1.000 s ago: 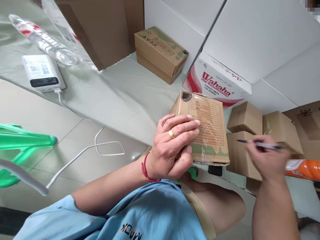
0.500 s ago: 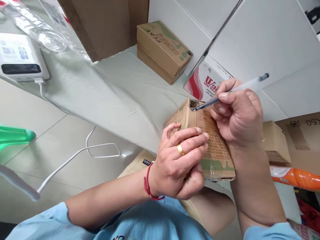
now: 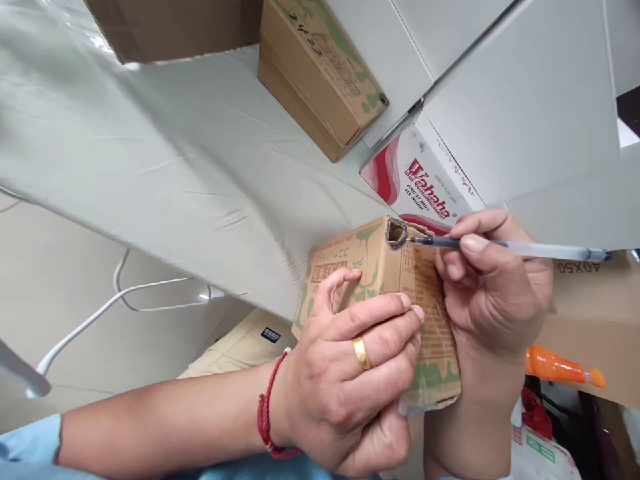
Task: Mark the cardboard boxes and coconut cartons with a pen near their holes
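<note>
Kraft cardboard box (image 3: 395,277), low-centre in head view, sits tilted at the near edge of the cloth-covered table (image 3: 200,153), one corner up; what bears it underneath is hidden, can't tell. Looks well used: plain brown board, green splashy print on both visible faces, brown lettering on the L face, a blk of small brown text on the R one, approx. half covered by fingers. Top corner has a ragged hole (image 3: 397,235), dark grey round the rim, board edge frayed next to it. Bottom edge on the R looks scuffed too.

L hand (image 3: 345,380), w/ gold ring (image 3: 361,353) and red braided bracelet (image 3: 267,413), is clasped over the box, fingers across the edge btwn the two faces, little finger on the L face. R hand (image 3: 500,287) pinches a clear-barrelled pen (image 3: 540,250), tip at the R side of the hole; can't tell if touching.

Wahaha water carton (image 3: 425,177), white/red, just behind. Further L, a second kraft box (image 3: 320,73), similar green print, blk handwriting on top. Orange bottle (image 3: 560,365) to the R, partly hidden by the wrist.
</note>
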A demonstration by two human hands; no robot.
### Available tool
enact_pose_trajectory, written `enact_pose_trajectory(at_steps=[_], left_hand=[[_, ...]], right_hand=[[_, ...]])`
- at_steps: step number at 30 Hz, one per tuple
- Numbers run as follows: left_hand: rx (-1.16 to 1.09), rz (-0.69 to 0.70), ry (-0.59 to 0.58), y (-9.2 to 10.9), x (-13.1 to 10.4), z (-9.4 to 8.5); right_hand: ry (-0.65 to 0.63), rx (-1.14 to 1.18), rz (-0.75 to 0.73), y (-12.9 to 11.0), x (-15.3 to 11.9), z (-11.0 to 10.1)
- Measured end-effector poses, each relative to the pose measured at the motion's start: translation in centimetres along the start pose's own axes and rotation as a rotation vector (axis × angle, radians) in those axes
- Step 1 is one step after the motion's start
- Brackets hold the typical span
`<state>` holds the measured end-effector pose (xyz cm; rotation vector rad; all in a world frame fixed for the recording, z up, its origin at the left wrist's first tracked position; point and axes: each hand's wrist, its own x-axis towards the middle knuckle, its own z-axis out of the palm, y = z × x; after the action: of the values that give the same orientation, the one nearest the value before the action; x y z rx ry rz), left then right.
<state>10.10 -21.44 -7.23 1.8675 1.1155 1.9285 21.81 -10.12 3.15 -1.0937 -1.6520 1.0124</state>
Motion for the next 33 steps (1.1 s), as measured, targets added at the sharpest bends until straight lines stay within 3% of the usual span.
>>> enact_pose_trajectory(at_steps=[18,26,29,33], left_hand=[[0.006,0.022,0.009,-0.4,-0.2,0.0],[-0.003,0.090,-0.053,-1.4,-0.2,-0.8],[-0.026,0.065,-0.033,-2.2,-0.8,-0.9],[-0.114,-0.103,-0.062,-2.8,-1.7,-0.8]], right_hand=[[-0.008,-0.103,-0.097,0.2,-0.3,0.5],[0.237,-0.151,-0.252,1.6,0.5,-0.5],[0.246,-0.101,-0.103,3.8,0.2,-2.0],[0.199,0.223,0.105,6.6,-1.1,-2.8]])
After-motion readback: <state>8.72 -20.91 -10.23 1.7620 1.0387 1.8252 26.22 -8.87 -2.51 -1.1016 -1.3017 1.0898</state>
